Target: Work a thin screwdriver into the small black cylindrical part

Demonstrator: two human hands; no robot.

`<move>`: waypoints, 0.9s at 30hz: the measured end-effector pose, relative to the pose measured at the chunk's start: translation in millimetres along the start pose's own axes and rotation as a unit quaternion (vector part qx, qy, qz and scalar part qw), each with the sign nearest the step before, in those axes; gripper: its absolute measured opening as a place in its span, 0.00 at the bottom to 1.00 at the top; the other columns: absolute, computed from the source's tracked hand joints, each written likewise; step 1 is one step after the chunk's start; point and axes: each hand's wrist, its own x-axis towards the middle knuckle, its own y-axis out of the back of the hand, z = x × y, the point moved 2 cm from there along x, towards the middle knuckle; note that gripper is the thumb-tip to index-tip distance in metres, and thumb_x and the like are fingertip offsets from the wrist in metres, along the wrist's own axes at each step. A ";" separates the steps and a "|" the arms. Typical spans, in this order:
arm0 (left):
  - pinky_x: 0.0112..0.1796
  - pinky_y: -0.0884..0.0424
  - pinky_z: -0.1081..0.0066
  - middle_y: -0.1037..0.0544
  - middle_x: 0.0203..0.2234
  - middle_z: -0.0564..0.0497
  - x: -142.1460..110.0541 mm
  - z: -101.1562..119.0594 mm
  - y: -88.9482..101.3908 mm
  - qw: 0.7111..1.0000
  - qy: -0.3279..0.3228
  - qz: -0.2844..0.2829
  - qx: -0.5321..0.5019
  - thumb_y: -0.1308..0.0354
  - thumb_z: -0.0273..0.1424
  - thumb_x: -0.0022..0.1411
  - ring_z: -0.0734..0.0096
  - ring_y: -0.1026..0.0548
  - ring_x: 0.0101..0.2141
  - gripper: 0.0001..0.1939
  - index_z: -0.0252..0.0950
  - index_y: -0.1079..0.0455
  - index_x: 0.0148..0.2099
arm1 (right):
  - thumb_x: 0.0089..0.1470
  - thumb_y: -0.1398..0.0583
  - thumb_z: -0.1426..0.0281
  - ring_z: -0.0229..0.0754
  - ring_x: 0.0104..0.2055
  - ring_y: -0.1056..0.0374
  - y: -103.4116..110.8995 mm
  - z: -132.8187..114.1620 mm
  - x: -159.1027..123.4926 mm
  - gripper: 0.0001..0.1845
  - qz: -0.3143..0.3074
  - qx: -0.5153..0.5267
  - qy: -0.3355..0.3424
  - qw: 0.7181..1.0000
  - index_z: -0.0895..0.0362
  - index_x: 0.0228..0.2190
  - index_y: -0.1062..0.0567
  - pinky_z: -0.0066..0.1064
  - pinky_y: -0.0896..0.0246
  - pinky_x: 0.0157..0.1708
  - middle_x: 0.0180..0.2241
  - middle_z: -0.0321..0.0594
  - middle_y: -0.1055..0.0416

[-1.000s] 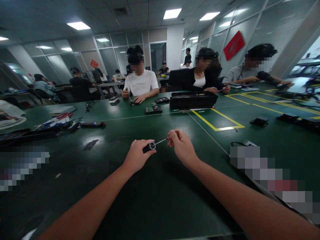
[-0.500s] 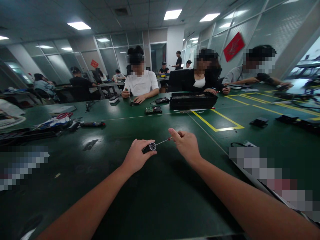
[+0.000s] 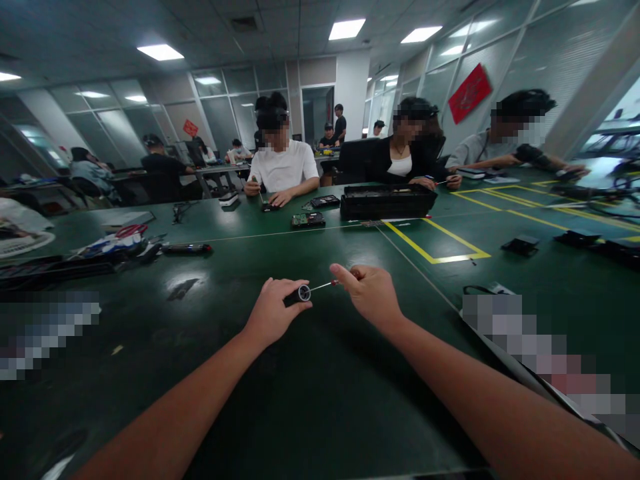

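Above the green table [image 3: 310, 400], my left hand [image 3: 273, 312] is closed round a short dark cylindrical handle [image 3: 298, 295] with a silver end. A thin metal bit [image 3: 323, 286] with a red band sticks out of that end toward the right. My right hand [image 3: 369, 293] pinches the far end of the bit, its forefinger stretched along it. Both hands hover a little above the table surface, close together at the centre.
Three people sit across the table at work on small parts. A long black tray [image 3: 385, 200] and a circuit board [image 3: 307, 219] lie in front of them. Tools and a marker [image 3: 186, 249] lie at the left. Yellow tape lines [image 3: 435, 247] mark the right side.
My right hand has shifted slightly along the bit, its fingers re-gripping near the red band. The left hand and handle have stayed in place. A person in the background has walked left.
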 end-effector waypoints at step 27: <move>0.60 0.45 0.43 0.21 0.46 0.50 1.6 -0.9 1.9 1.000 0.019 -0.015 0.003 0.34 0.34 0.60 0.57 0.27 0.49 0.19 0.44 0.26 0.53 | 0.62 0.48 0.68 0.44 0.38 0.29 -2.3 1.6 4.1 0.18 -0.156 0.070 0.051 0.984 0.55 0.52 0.31 0.35 0.38 0.39 0.34 0.38 0.25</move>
